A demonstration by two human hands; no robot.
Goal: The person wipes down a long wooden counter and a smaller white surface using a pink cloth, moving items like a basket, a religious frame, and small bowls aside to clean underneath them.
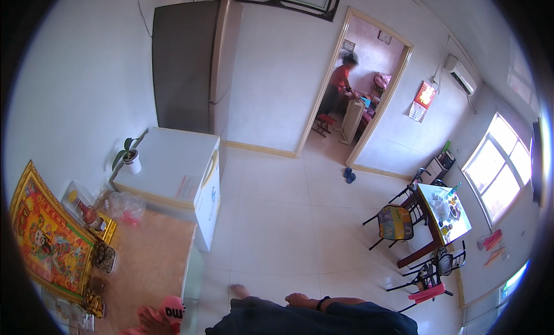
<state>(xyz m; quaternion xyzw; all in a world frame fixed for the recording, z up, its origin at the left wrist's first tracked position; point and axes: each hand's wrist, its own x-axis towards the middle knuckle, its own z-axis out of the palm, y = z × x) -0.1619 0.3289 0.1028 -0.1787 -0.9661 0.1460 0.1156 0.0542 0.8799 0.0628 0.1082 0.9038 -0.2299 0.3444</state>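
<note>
My left hand [152,321] rests on a pink cloth [173,308] with dark lettering, at the near end of a brown-topped cabinet [147,252]. The cloth is bunched beneath and around the fingers. My right hand [298,299], with a black band at the wrist, hangs beside my dark clothing over the tiled floor. Its fingers are curled and nothing shows in them. Along the wall side of the cabinet top are a gold-framed picture [52,244], a dark dish of small objects [104,257] and a red-brown bottle [88,214] by a gold box [108,231].
Beyond the cabinet stands a white chest freezer [169,157] bearing a potted plant [132,161], with a tall refrigerator [186,66] behind. A table [461,233] and chairs [394,222] are at right. Slippers [349,175] lie near a doorway, where a person [339,82] stands.
</note>
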